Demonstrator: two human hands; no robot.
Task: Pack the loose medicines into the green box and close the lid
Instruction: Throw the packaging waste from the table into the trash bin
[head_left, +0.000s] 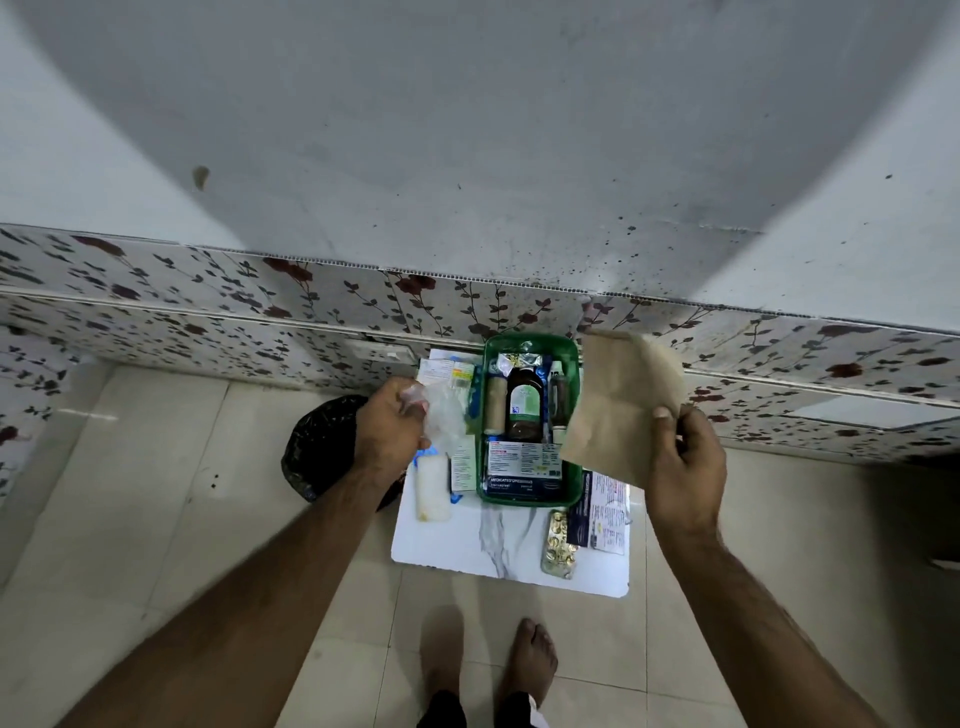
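Note:
The green box (571, 358) stands open on a small white marbled table (498, 545), holding a dark brown bottle (523, 402), a bandage roll and a dressing carton. My left hand (389, 421), left of the box, is closed on a crumpled clear plastic bag (441, 410). Over the box's right edge, my right hand (685, 462) pinches a brown paper bag (618, 405). Loose on the table lie a white bottle (432, 486), a small carton (463, 462), a gold blister strip (560, 540) and a dark printed pack (602, 512). No lid is visible.
A black bag-lined bin (317, 452) sits on the tiled floor left of the table. A floral-patterned wall panel (208, 312) runs right behind the table. More cartons (441, 371) lie at the table's back left. My bare feet (530, 660) stand before the table.

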